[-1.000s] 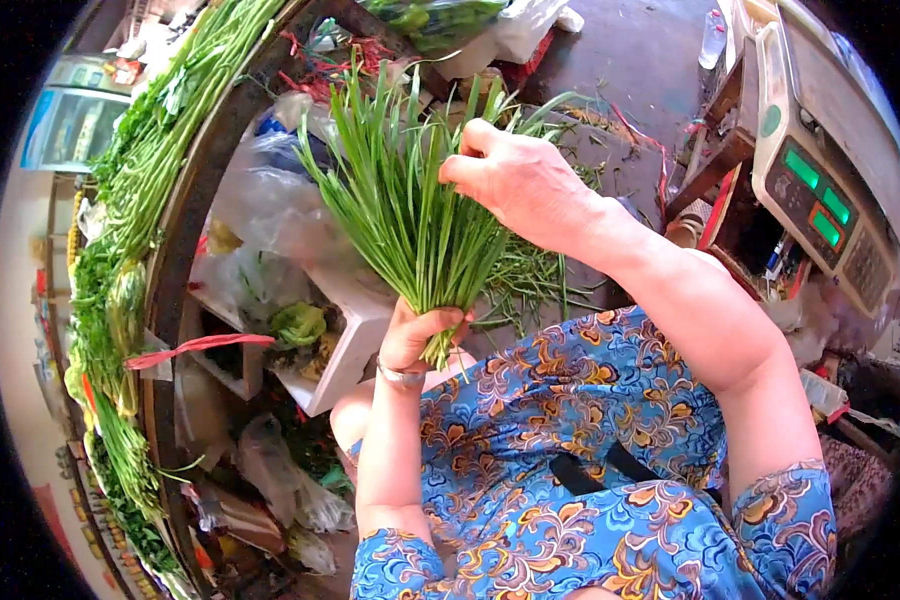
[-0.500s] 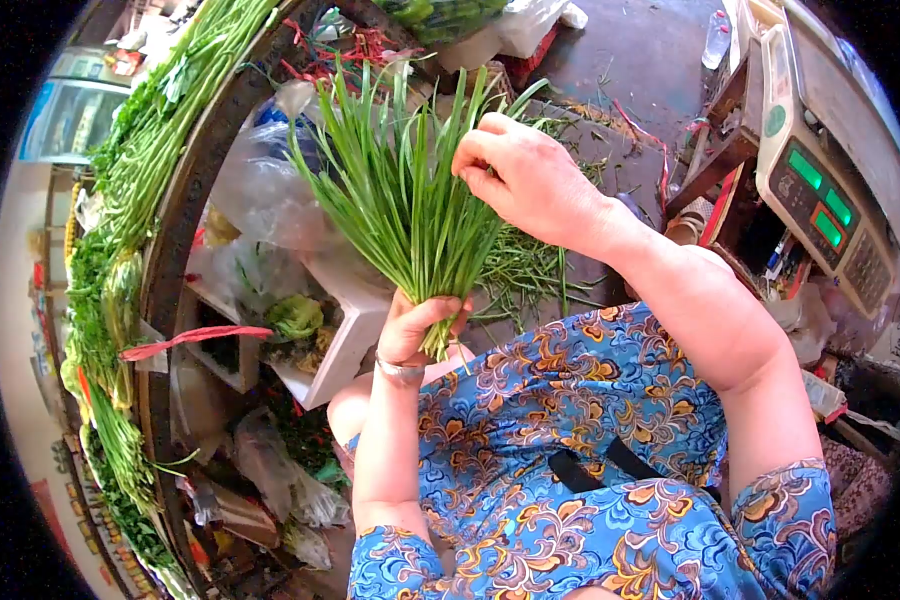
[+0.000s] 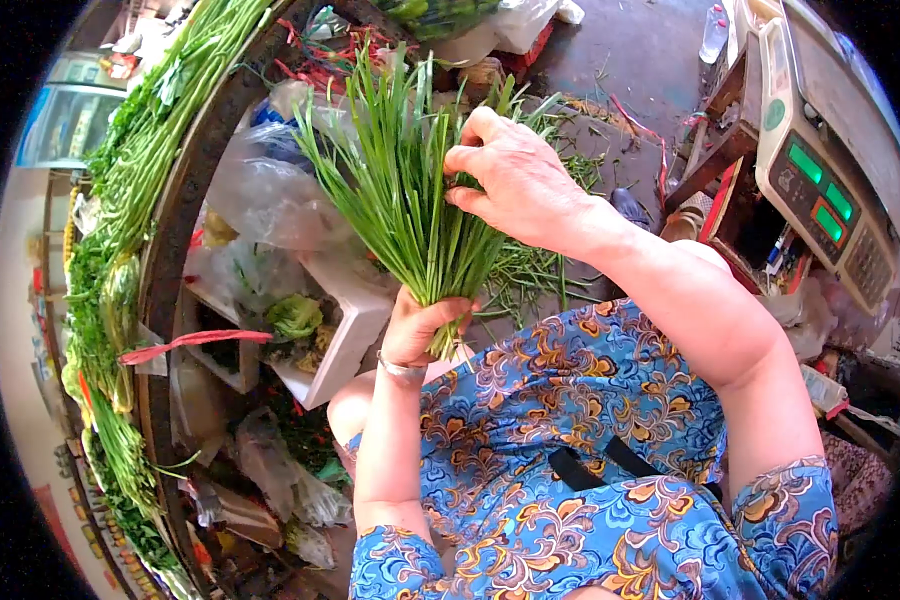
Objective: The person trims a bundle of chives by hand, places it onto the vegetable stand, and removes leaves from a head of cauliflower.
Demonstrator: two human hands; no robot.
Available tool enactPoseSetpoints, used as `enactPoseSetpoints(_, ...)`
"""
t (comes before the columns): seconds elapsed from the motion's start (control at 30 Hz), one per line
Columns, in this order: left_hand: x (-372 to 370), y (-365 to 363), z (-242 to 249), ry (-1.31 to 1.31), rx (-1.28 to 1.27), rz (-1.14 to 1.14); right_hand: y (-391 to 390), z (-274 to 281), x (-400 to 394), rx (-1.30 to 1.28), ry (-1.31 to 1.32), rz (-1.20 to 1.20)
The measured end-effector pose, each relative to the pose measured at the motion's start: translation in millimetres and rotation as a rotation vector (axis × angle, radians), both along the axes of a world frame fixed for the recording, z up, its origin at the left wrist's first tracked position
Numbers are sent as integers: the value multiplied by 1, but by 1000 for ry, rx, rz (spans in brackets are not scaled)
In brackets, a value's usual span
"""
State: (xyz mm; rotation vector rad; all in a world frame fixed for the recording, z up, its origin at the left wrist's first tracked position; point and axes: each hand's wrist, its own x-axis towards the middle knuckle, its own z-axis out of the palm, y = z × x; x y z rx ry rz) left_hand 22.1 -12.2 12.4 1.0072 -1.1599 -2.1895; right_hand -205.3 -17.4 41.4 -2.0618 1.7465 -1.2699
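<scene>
My left hand (image 3: 422, 328) is wrapped round the lower stems of a bunch of garlic chives (image 3: 410, 200), whose long flat green leaves fan out upward, away from my body. The cut stem ends poke out below my fist, above my lap. At the right side of the fan my right hand (image 3: 515, 180) has its fingers curled in a pinch among the leaves; the exact blades between the fingertips are partly hidden. Loose green trimmings (image 3: 530, 280) lie on the floor behind the bunch.
At the right stands a digital scale (image 3: 820, 190) with lit green displays. Leafy vegetables (image 3: 120, 280) line a curved shelf edge on the left. Below it are a white foam box (image 3: 345, 335) and clear plastic bags (image 3: 270, 200). A plastic bottle (image 3: 714, 35) is at the top right.
My right hand has shifted slightly left and down, further into the leaves. The bunch has turned a little, and the left hand keeps its hold on the stems.
</scene>
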Motion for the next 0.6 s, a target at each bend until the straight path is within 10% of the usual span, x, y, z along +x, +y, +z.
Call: enactPoseSetpoints(0.6,8,-7,-5,-12,82,62,2,1,-23,130,-203,277)
